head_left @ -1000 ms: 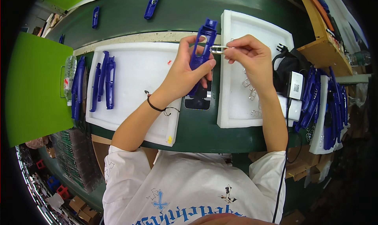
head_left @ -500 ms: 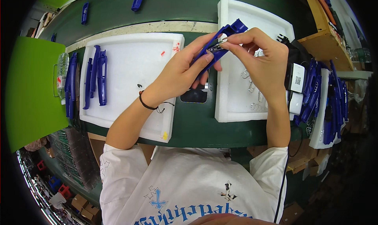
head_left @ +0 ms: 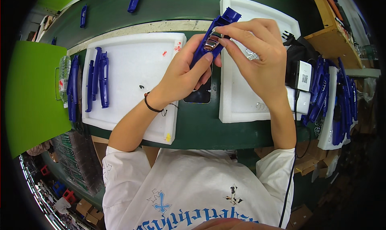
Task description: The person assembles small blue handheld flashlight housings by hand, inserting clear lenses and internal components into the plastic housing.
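My left hand is wrapped round a dark blue plastic housing, long and hollow, tilted up to the right. A shiny curved clear or silvery piece sits in its opening. My right hand pinches at the upper edge of that piece with thumb and forefinger; the fingertips partly cover it. Below my hands a dark phone lies on the green table between two white foam trays. The left tray carries several blue housings. In the right tray lie small clear curved pieces.
Blue parts and a clear bottle stand left of the left tray. A white device with a black cable lies beside the right tray, near piled blue parts. Farther off, blue housings rest on a green surface.
Both hands have moved slightly left and up with the blue housing. It has turned so its opening and the shiny piece show more plainly.
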Motion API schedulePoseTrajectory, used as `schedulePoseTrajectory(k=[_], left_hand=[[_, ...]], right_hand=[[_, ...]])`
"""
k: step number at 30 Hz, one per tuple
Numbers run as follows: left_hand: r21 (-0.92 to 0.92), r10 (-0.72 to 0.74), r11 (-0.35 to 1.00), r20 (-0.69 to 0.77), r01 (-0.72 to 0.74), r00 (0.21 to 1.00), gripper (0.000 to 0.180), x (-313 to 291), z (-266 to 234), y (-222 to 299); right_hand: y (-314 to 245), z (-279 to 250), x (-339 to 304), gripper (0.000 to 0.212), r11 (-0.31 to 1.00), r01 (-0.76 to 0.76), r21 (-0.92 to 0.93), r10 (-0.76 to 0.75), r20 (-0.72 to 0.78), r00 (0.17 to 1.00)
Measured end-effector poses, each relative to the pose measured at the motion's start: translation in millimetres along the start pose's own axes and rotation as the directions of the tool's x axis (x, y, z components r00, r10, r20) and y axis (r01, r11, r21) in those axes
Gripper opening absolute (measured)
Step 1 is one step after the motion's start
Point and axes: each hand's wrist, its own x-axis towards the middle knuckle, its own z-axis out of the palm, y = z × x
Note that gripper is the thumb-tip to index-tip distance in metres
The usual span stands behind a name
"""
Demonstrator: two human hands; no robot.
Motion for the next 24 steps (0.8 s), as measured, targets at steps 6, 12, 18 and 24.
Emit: schedulePoseTrajectory(k=[6, 12, 18, 24], left_hand=[[0.053, 0.003, 0.999, -0.132, 0.004, 0.991, 0.023, 0.2, 9.5, 3.1], [-0.006, 0.002, 1.000, -0.162, -0.003, 0.987, 0.020, -4.8, 20.2, 2.1], [0.025, 0.030, 0.999, -0.193, -0.026, 0.981, 0.023, -8.7, 29.5, -5.0], [0.260, 0.146, 0.962, -0.235, -0.082, 0.961, 0.026, -8.1, 43.9, -13.4]], right_hand=[[-4.8, -1.1, -1.3, 0.025, 0.995, 0.006, -0.100, -0.006, -0.004, 1.000], [-6.7, 17.4, -6.9, 0.030, 0.992, -0.029, 0.125, 0.046, -0.131, 0.990], [-37.2, 38.5, -23.1, 0.032, 0.262, -0.636, 0.726, 0.609, 0.387, 0.692], [-40.2, 59.4, -46.1, 0.053, 0.086, -0.496, 0.864, 0.588, 0.358, 0.725]])
